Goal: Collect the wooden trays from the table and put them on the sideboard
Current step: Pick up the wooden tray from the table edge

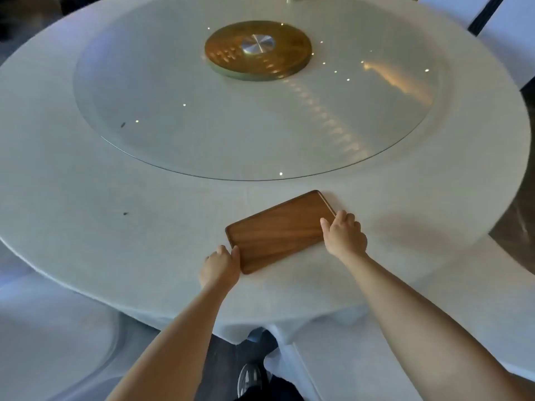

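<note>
Currently one wooden tray (278, 231) lies flat on the table (86, 198), near the table's near edge and a bit right of centre, turned at an angle so its far right corner points toward the glass turntable (173, 117). Tray and turntable rim are close but apart.

Left hand (220, 266) is at the tray's near left short end, thumb curled over the rim, fingers wrapped at the edge: gripping it. Right hand (344, 234) is on the opposite short end, thumb on the top face, fingers curled round the outer edge: also gripping. Tray looks seated on the white tablecloth; cannot tell if it is lifted at all.

Turntable covers the middle of the table, with a round wooden hub (286, 57) at its centre and a metal cap (258, 44) on that. Two small dark specks sit on the left part of the table, one under the glass edge, one on the cloth.

A shoe (249, 380) shows below the table's near edge, between the forearms.
</note>
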Demonstrator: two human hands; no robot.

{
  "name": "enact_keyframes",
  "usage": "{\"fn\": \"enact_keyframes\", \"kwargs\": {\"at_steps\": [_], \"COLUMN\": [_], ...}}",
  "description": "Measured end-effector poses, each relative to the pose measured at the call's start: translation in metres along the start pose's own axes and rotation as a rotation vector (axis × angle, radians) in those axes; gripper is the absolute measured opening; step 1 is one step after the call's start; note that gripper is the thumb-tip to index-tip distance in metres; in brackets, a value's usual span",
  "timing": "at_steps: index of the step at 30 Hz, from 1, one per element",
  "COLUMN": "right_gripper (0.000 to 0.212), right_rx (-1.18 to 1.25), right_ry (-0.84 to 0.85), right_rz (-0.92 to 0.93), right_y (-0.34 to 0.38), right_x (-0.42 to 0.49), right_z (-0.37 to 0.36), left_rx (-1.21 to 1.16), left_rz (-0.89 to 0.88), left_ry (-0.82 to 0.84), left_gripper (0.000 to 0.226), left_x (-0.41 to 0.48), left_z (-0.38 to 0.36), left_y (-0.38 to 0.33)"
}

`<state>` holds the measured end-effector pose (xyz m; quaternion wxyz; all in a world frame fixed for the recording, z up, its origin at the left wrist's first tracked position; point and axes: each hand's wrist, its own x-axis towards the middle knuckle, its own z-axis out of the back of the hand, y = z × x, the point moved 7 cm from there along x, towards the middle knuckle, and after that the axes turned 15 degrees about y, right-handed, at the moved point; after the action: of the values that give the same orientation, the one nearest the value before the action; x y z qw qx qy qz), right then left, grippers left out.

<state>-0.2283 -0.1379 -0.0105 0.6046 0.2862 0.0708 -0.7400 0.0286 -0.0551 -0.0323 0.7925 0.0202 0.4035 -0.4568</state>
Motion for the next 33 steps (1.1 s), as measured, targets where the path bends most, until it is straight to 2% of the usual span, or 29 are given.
{"fn": "enact_keyframes", "kwargs": {"at_steps": [3, 12, 20, 26, 33], "right_gripper": [0.047, 0.05, 0.046, 0.048, 0.05], "right_rx": [-0.035, -0.036, -0.097, -0.089, -0.11], "right_ry": [-0.024, 0.068, 0.143, 0.169, 0.218], "right_rz": [0.0, 0.013, 0.057, 0.212, 0.496], "right_y": [-0.003, 0.0, 0.021, 0.085, 0.218], "right_x": [0.017, 0.046, 0.036, 0.02, -0.032], "right_z": [0.002, -0.002, -0.005, -0.017, -0.036], "left_rx": [0.006, 0.074, -0.044, -0.159, -0.334], "left_rz": [0.021, 0.118, 0.21, 0.242, 0.391], "left_ry": [-0.026, -0.093, -0.096, -0.214, -0.385], "left_gripper": [0.05, 0.059, 0.064, 0.06, 0.057], "left_x": [0.012, 0.026, 0.02, -0.007, -0.075], "left_z": [-0.001, -0.001, 0.017, 0.058, 0.112], "left_y": [-0.007, -0.007, 0.022, 0.072, 0.177]}}
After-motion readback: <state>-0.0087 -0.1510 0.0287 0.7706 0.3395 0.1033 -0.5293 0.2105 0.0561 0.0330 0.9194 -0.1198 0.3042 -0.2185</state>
